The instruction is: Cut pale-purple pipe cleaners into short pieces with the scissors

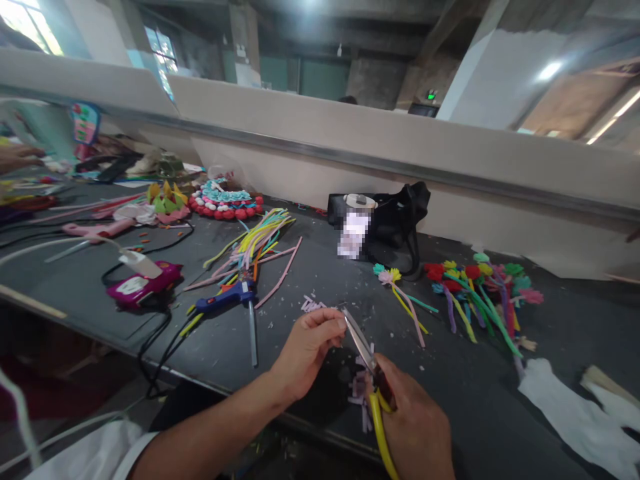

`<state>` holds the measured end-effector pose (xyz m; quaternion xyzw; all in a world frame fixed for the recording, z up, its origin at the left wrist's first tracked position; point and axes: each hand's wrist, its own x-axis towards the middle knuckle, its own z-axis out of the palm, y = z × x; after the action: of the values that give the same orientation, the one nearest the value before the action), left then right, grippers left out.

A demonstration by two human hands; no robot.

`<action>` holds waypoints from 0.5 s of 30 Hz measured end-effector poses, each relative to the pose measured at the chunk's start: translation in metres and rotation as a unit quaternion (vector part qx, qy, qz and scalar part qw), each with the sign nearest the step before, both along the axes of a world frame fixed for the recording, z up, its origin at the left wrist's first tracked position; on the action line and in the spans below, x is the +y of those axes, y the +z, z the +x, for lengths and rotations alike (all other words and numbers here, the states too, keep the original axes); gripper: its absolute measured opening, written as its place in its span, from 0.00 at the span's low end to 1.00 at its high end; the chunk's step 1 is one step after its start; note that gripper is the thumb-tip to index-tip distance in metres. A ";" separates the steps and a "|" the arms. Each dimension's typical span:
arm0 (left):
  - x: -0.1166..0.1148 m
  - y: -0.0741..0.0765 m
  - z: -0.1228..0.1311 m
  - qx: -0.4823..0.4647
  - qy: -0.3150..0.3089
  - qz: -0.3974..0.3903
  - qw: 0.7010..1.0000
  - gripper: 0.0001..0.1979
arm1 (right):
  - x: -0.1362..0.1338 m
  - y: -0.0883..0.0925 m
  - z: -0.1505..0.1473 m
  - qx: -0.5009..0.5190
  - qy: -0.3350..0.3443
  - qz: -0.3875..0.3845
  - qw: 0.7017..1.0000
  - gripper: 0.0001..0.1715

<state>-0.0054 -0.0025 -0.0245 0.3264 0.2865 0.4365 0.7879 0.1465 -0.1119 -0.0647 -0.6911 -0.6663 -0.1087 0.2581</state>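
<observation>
My right hand grips yellow-handled scissors, blades pointing up and left toward my left hand. My left hand pinches something small at its fingertips right at the blade tips; I cannot make out what it is. Short pale purple cut pieces lie on the dark table under the scissors, and a few more lie just beyond my left hand.
A blue glue gun and a bundle of coloured pipe cleaners lie left of my hands. A pink device with cables is further left. Pipe-cleaner flowers lie right, a black bag behind, white cloth at far right.
</observation>
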 end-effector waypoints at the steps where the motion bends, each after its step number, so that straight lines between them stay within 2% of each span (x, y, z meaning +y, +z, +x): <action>1: 0.000 0.000 0.000 0.002 0.000 0.000 1.000 0.05 | 0.000 0.000 0.000 -0.001 0.001 0.000 1.000 0.18; 10: -0.002 0.000 0.001 0.001 -0.002 -0.015 1.000 0.06 | -0.001 -0.004 0.000 0.003 0.014 0.009 1.000 0.18; 15: 0.000 0.000 0.000 0.018 0.016 0.006 1.000 0.07 | -0.001 -0.007 -0.001 0.006 0.025 0.023 0.999 0.18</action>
<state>-0.0050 -0.0023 -0.0247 0.3344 0.3036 0.4448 0.7734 0.1454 -0.1130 -0.0722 -0.6688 -0.6792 -0.1127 0.2806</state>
